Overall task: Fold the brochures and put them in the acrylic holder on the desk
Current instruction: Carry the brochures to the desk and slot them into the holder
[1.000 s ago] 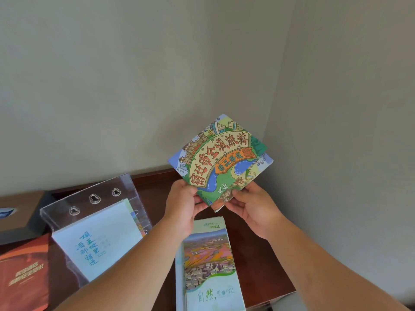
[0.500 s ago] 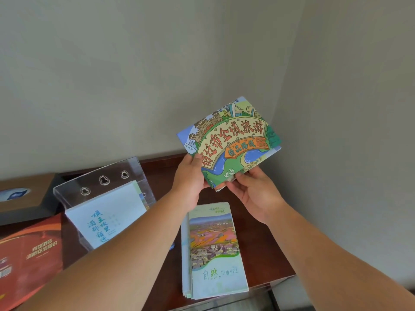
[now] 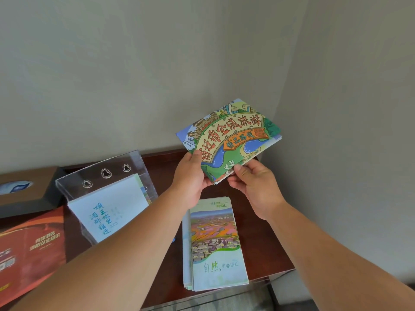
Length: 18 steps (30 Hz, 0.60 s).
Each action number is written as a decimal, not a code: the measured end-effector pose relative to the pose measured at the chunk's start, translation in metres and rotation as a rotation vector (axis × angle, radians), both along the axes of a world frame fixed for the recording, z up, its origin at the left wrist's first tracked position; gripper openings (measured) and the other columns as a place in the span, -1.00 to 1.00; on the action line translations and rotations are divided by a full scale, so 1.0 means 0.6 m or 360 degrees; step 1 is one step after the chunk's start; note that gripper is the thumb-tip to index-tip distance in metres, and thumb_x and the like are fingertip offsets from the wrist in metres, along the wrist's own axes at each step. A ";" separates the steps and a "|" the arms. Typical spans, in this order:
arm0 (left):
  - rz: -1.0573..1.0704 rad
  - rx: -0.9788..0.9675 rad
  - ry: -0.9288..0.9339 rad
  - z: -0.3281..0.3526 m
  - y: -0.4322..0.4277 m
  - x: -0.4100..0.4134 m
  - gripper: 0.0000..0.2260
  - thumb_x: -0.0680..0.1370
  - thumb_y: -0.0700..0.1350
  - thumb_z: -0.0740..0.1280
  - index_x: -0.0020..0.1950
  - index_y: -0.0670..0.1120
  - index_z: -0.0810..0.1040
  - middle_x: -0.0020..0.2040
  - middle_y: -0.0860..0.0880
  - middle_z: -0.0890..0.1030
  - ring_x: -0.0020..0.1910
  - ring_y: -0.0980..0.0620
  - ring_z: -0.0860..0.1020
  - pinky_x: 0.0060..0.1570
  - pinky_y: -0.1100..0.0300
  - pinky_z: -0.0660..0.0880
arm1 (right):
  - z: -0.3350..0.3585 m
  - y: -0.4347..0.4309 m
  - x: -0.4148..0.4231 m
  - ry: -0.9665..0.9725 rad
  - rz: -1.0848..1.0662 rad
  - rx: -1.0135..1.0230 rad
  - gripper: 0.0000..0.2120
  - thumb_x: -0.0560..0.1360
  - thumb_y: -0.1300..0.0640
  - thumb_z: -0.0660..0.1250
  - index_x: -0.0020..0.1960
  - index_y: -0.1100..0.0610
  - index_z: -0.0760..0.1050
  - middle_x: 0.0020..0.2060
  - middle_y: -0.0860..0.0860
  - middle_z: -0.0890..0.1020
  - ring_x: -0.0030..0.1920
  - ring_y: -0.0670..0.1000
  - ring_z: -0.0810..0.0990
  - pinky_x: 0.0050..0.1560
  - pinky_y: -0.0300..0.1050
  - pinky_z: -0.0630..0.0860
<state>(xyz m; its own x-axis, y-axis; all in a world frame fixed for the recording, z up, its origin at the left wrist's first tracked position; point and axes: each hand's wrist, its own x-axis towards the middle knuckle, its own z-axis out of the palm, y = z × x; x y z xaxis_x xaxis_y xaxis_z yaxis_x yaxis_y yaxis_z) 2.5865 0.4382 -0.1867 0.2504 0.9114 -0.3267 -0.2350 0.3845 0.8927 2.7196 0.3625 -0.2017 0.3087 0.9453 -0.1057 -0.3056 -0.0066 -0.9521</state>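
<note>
A folded cartoon-map brochure (image 3: pixel 231 140), green and blue with red lettering, is held in the air above the desk's back right corner. My left hand (image 3: pixel 190 176) pinches its lower left edge. My right hand (image 3: pixel 256 187) grips its bottom corner from below. The clear acrylic holder (image 3: pixel 101 176) leans at the desk's back left, with a pale blue brochure (image 3: pixel 110 209) in it. A stack of folded brochures (image 3: pixel 215 243) with a landscape photo on top lies flat on the desk under my hands.
The dark wooden desk (image 3: pixel 265 250) sits in a wall corner, its front edge close below the stack. A red booklet (image 3: pixel 29 250) lies at the far left. A brown tissue box (image 3: pixel 24 189) stands behind it.
The held brochure has tilted flatter and shifted slightly right. My view has dipped, showing more of the desk and its front edge.
</note>
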 end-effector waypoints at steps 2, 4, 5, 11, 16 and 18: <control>-0.0029 0.0042 0.0021 -0.001 0.001 -0.006 -0.79 0.70 -0.05 0.10 0.15 -0.02 0.51 0.04 -0.08 0.70 -0.04 -0.07 0.70 -0.20 0.02 0.63 | 0.001 -0.001 -0.001 -0.0025 -0.0004 -0.0018 -0.87 0.60 0.29 0.26 0.08 0.21 0.56 -0.24 0.03 0.65 -0.33 -0.10 0.62 -0.25 -0.25 0.60; -0.0065 0.0132 0.0074 -0.002 0.002 -0.012 -0.79 0.70 -0.05 0.10 0.14 0.01 0.53 0.03 -0.06 0.70 -0.06 -0.06 0.70 -0.19 0.01 0.62 | 0.003 -0.001 0.002 0.0040 -0.0005 -0.0004 -0.83 0.60 0.29 0.25 0.17 0.20 0.53 -0.21 0.03 0.67 -0.32 -0.08 0.63 -0.26 -0.24 0.60; -0.0077 0.0183 0.0104 -0.004 0.002 -0.015 -0.78 0.70 -0.05 0.10 0.14 0.03 0.53 0.05 -0.06 0.70 -0.04 -0.06 0.69 -0.15 -0.02 0.63 | 0.005 0.000 0.005 0.0119 -0.0020 0.0016 -0.80 0.61 0.30 0.24 0.21 0.18 0.49 -0.18 0.05 0.68 -0.30 -0.05 0.65 -0.25 -0.22 0.61; -0.0101 0.0511 0.0329 -0.018 0.001 -0.045 -0.78 0.69 -0.12 0.12 0.10 0.15 0.50 0.14 -0.01 0.65 0.09 -0.05 0.65 0.04 -0.14 0.61 | 0.005 -0.001 0.043 0.0251 -0.0276 -0.0150 -0.50 0.57 0.10 0.32 0.46 0.01 0.26 -0.01 0.09 0.66 -0.17 0.02 0.66 -0.25 -0.17 0.57; -0.0073 0.0486 0.0514 -0.067 -0.014 -0.068 -0.71 0.67 -0.18 0.15 0.06 0.21 0.51 0.10 0.05 0.66 0.12 -0.03 0.62 0.20 -0.17 0.52 | -0.038 -0.015 0.060 -0.0007 -0.0330 -0.0328 -0.56 0.56 0.11 0.34 0.40 -0.05 0.37 0.11 -0.07 0.62 0.15 -0.02 0.59 0.03 -0.13 0.46; -0.0112 0.0562 0.0688 -0.101 -0.026 -0.075 -0.71 0.67 -0.16 0.15 -0.01 0.24 0.50 0.01 0.15 0.66 0.07 0.06 0.62 0.10 0.01 0.53 | -0.058 -0.019 0.051 0.0008 -0.0288 -0.0332 -0.69 0.54 0.05 0.38 0.27 0.02 0.48 0.08 -0.05 0.68 0.10 -0.02 0.65 0.00 -0.14 0.50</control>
